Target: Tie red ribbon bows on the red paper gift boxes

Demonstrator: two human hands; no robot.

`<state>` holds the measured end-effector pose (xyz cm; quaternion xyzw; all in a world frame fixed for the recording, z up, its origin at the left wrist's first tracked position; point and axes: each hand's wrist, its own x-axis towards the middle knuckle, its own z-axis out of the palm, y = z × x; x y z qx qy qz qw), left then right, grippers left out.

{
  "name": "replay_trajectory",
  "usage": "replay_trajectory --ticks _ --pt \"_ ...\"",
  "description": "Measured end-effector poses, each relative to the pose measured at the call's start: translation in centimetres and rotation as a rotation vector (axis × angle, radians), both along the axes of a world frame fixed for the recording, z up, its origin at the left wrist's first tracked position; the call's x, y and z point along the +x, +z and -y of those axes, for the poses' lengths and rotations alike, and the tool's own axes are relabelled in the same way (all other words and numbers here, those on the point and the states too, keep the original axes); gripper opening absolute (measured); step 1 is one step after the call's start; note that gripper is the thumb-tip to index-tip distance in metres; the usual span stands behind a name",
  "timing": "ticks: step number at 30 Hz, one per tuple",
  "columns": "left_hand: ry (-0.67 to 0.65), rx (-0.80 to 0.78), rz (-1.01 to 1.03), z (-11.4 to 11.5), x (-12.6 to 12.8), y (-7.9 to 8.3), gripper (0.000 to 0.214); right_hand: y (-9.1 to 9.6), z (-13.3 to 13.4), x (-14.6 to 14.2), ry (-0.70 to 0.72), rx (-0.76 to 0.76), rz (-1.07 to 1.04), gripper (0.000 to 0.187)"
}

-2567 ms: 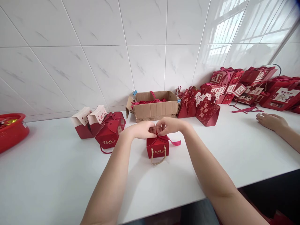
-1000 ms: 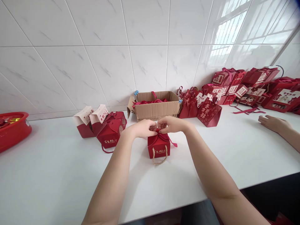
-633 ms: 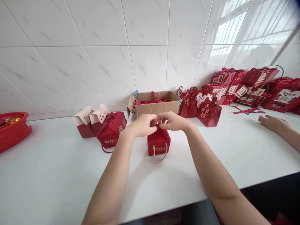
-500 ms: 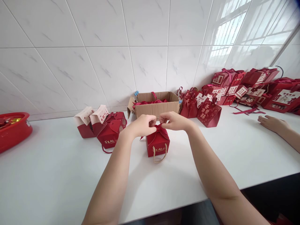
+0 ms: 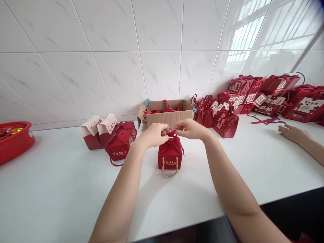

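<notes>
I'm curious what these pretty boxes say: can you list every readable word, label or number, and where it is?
"百年好合": small red box, outer characters partly behind rope handle.
"百年好": larger red box at left; last character unclear.
"吾家有": patterned red bag; last character looks like "囍".

Too small or blurred: white-topped cartons, tub sticker, labels on the stacked boxes.

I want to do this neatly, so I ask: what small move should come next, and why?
Perhaps draw the red ribbon snug: the left hand and right hand are both at it, above the rope-handled red box, and a light gap shows beneath the ribbon.
</notes>
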<state>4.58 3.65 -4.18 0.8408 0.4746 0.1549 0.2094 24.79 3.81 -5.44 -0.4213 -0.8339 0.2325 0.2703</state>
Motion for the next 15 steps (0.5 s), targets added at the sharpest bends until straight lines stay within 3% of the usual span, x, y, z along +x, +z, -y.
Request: replay_trajectory --ticks 6,15 --pt "0.027 0.115 0.120 0.22 -0.09 0.17 0.006 0.01 -0.10 -0.21 -0.140 0.047 -0.021 0.006" --pt "-0.123 -0.162 0.219 0.48 0.18 0.26 0.011 -0.28 -0.12 -0.55 -0.125 -0.031 -0.213 0.009"
